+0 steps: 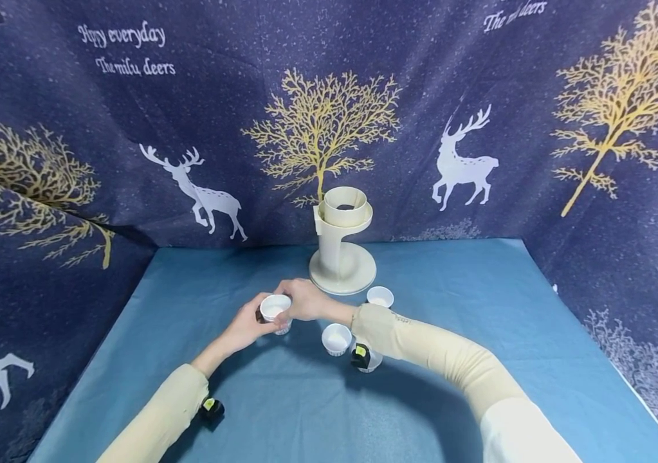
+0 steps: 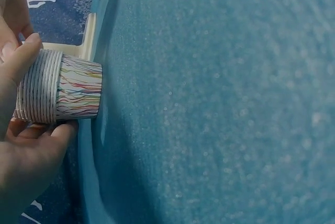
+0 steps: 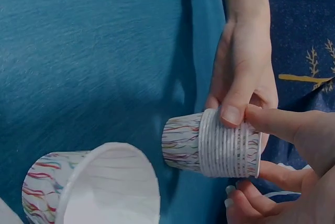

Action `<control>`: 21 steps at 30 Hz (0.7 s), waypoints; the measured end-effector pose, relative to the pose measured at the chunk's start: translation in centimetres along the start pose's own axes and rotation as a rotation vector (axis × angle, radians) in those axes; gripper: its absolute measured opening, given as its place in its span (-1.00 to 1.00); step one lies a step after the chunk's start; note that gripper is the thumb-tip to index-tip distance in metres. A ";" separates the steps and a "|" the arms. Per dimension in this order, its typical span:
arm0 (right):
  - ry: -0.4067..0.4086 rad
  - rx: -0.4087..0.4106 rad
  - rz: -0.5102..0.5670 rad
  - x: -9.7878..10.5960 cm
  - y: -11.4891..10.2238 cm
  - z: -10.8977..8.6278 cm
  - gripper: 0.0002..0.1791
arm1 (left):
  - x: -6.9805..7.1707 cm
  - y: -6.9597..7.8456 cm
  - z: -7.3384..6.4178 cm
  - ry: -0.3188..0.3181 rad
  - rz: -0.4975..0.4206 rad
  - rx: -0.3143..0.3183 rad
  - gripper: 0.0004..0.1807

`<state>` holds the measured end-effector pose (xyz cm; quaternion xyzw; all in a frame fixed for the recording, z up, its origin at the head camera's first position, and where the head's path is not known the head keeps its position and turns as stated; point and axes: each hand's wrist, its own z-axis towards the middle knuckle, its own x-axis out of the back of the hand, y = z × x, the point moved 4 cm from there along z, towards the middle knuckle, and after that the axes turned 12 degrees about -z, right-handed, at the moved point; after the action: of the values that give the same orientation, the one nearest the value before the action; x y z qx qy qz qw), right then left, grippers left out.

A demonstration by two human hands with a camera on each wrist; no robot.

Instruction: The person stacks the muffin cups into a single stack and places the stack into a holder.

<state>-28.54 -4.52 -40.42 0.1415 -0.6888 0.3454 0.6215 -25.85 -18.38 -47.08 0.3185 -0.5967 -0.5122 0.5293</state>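
A stack of paper cups [image 2: 60, 88] sits upright between the two hands, to the left of the loose cups and in front of the cream stand [image 1: 334, 257]. Its long axis runs roughly vertical, with the mouths facing up and the narrower base down toward the blue cloth [image 1: 236, 399]; whether that base touches the cloth is hard to judge. The left hand [image 1: 244, 326] grips the stack around its side, while the right hand [image 1: 305, 299] pinches the topmost cup [image 3: 253, 150] near its rim.

From the head, only the white inside and a little of the wall show, but three loose cups appear too: a far cup [image 1: 380, 297], a middle cup [image 1: 336, 339] and a near cup [image 1: 370, 364], partly covered by a black wrist device [image 1: 360, 355]. The wrist views add the many nested rims and the coloured wavy lines; the right one shows the topmost cup raised slightly, its printed wall exposed.
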 end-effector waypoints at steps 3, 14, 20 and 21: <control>-0.020 -0.016 -0.007 -0.2 0.2 0.0 -0.45 | 0.0 0.0 0.0 -0.002 -0.002 0.003 -0.37; -0.005 -0.003 -0.081 -0.3 0.1 0.0 -0.41 | 0.2 -0.1 0.2 -0.008 0.009 -0.013 -0.38; -0.044 -0.003 -0.044 -0.6 0.4 -0.2 -0.33 | 0.0 -0.2 0.1 -0.007 0.024 0.027 -0.36; -0.052 -0.006 -0.027 -0.6 0.6 -0.2 -0.29 | 0.0 -0.2 0.0 -0.005 0.025 0.032 -0.36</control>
<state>-28.62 -4.12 -41.16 0.1581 -0.7037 0.3311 0.6085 -25.92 -18.42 -47.23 0.3180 -0.6102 -0.4966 0.5290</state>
